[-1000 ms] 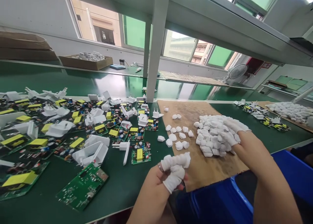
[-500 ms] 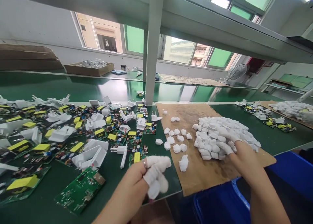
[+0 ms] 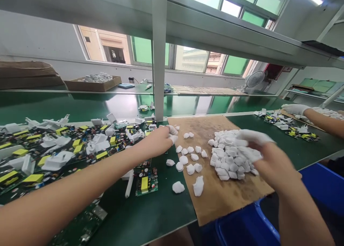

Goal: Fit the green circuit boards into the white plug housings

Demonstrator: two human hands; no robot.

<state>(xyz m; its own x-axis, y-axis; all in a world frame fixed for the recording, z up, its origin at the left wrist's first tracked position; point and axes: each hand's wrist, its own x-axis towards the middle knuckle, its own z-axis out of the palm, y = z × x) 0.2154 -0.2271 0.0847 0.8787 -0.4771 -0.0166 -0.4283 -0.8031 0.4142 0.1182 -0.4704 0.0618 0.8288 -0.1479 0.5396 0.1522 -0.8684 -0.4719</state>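
My left hand (image 3: 161, 138) reaches forward to the far edge of the green bench (image 3: 150, 213), where small circuit boards (image 3: 146, 183) and white plug housings (image 3: 57, 161) lie. Its fingertips wear white cots and curl down at the corner of the brown cardboard sheet (image 3: 228, 195); what they close on is hidden. My right hand (image 3: 259, 151), also in white cots, rests on the right side of a heap of small white putty-like pieces (image 3: 228, 156) on the cardboard. It is smeared by motion. Loose white pieces (image 3: 188, 163) lie between the two hands.
A white post (image 3: 159, 59) rises behind my left hand under an overhead shelf. A blue bin (image 3: 242, 228) sits below the bench edge. At the far right a co-worker's gloved hand (image 3: 295, 109) works by more boards. A cardboard box (image 3: 92, 83) stands on the far bench.
My left hand let go of a white piece onto the cardboard, then stretched forward from the near edge to the boards by the post. My right hand stayed on the heap.
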